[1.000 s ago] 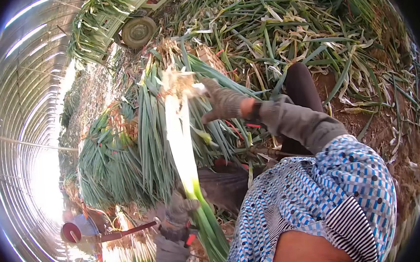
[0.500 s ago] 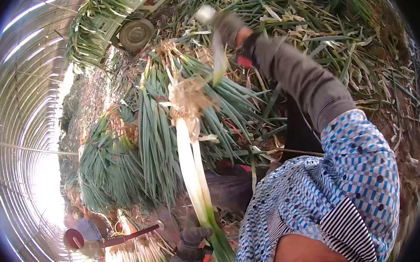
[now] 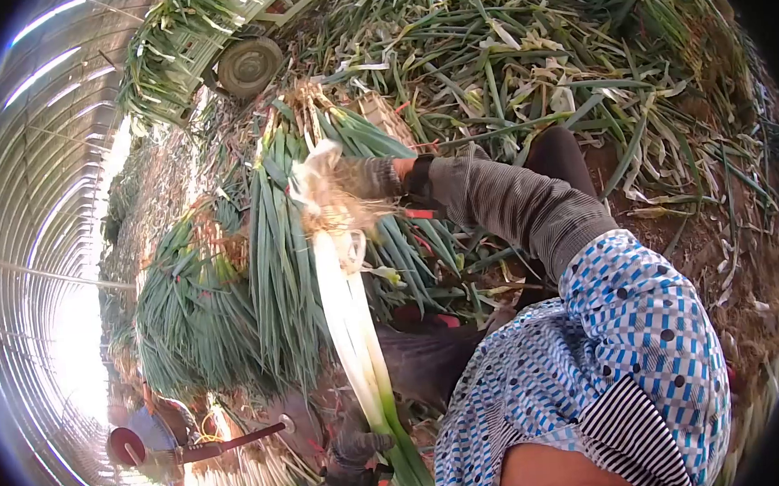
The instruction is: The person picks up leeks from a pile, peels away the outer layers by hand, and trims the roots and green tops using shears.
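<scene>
My left hand (image 3: 360,445), in a dark grey glove, is wrapped round the green part of a few long green onions (image 3: 352,322). Their white stalks slant up the middle of the view, and their bushy brown roots (image 3: 337,209) point away from me. Right at those roots is my right hand (image 3: 358,175), gloved, with a grey striped sleeve above it. A pale patch at its fingertips overlaps the root end; blur and roots hide how the fingers are bent. A loose peeled strip (image 3: 383,275) hangs beside the white stalks.
Tied green onion bundles (image 3: 285,241) lie just beyond, and another heap (image 3: 200,310) sits to the left. Stripped leaves (image 3: 521,62) cover the ground at upper right. A wheeled cart (image 3: 251,65) stands at the top. Another person's hat (image 3: 154,431) shows at lower left, by white-stalked onions (image 3: 253,483).
My right hand has swung back from the upper right down to the roots. The pale strip that dangled from it is no longer in it. My left hand keeps its hold.
</scene>
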`<act>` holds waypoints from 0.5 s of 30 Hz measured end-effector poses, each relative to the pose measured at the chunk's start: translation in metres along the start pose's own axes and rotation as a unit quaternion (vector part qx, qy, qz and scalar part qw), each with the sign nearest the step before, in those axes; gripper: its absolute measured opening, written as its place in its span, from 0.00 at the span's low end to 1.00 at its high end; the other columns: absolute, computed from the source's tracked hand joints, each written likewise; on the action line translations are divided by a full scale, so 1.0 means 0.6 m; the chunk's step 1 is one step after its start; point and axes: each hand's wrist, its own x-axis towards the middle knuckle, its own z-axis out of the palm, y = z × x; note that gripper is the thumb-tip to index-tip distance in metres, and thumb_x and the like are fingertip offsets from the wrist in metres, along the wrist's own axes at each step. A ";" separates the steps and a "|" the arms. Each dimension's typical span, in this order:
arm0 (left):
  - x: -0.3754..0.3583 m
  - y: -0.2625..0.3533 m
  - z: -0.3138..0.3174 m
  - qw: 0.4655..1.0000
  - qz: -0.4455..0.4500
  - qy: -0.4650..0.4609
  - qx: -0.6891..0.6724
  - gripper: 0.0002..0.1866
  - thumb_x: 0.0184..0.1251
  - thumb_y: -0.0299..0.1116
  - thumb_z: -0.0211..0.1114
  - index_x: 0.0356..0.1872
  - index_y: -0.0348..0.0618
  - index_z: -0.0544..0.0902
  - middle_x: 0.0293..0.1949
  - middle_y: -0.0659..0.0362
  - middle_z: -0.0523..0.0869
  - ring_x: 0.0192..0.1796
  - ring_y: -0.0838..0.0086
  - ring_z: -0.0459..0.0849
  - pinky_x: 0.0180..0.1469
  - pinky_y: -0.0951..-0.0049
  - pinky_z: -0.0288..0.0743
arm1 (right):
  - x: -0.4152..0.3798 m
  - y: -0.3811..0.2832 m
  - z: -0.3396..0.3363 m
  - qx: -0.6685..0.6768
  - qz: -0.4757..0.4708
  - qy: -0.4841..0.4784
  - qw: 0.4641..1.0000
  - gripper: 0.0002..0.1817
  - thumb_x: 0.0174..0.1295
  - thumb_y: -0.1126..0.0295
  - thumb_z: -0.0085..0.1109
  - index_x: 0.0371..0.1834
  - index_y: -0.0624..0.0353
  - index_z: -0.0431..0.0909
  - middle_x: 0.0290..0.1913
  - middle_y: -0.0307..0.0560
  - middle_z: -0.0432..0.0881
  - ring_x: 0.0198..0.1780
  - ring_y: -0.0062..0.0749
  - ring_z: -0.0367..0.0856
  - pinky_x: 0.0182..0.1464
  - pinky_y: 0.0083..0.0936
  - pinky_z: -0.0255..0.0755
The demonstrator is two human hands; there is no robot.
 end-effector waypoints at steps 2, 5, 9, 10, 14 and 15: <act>-0.005 -0.003 0.000 1.000 -0.006 -0.004 -0.028 0.40 0.37 0.31 0.78 0.56 0.37 0.69 0.40 0.53 0.82 0.38 0.65 0.82 0.40 0.68 0.78 | 0.029 0.015 -0.053 0.015 -0.019 0.073 0.997 0.26 0.61 0.65 0.55 0.64 0.54 0.64 0.63 0.44 0.68 0.65 0.33 0.64 0.68 0.30 0.55; 0.000 -0.023 -0.019 0.997 -0.023 -0.024 -0.065 0.39 0.37 0.31 0.77 0.56 0.36 0.70 0.40 0.51 0.82 0.37 0.62 0.82 0.39 0.65 0.78 | -0.030 0.134 -0.082 0.289 0.289 -0.186 0.893 0.11 0.62 0.65 0.53 0.44 0.57 0.79 0.30 0.43 0.81 0.33 0.31 0.80 0.38 0.31 0.75; 0.040 -0.058 -0.053 0.994 0.030 -0.087 -0.063 0.38 0.36 0.25 0.73 0.56 0.34 0.70 0.39 0.48 0.82 0.37 0.58 0.83 0.37 0.62 0.79 | -0.306 0.398 -0.129 -0.048 0.494 -0.125 0.859 0.25 0.57 0.53 0.60 0.51 0.59 0.77 0.37 0.54 0.83 0.37 0.37 0.83 0.42 0.33 0.77; 0.040 -0.069 -0.048 0.992 0.051 -0.100 -0.065 0.37 0.35 0.24 0.72 0.55 0.33 0.70 0.39 0.48 0.82 0.37 0.58 0.83 0.36 0.63 0.80 | -0.297 0.378 -0.180 -0.039 0.548 -0.198 0.812 0.26 0.56 0.53 0.61 0.52 0.59 0.76 0.39 0.53 0.83 0.39 0.36 0.82 0.44 0.32 0.77; 0.060 -0.035 -0.028 0.990 -0.028 -0.062 -0.120 0.40 0.36 0.26 0.74 0.58 0.36 0.69 0.41 0.52 0.81 0.39 0.64 0.82 0.43 0.66 0.79 | -0.174 0.113 -0.239 0.326 0.528 -0.421 0.662 0.30 0.52 0.52 0.64 0.55 0.59 0.75 0.50 0.48 0.80 0.49 0.34 0.79 0.50 0.29 0.74; 0.063 -0.028 -0.020 0.989 -0.026 -0.068 -0.127 0.40 0.36 0.26 0.74 0.59 0.36 0.68 0.42 0.52 0.81 0.40 0.64 0.82 0.43 0.67 0.79 | -0.134 0.031 -0.249 0.451 0.518 -0.422 0.591 0.31 0.51 0.52 0.64 0.55 0.59 0.75 0.52 0.47 0.79 0.51 0.33 0.78 0.52 0.29 0.73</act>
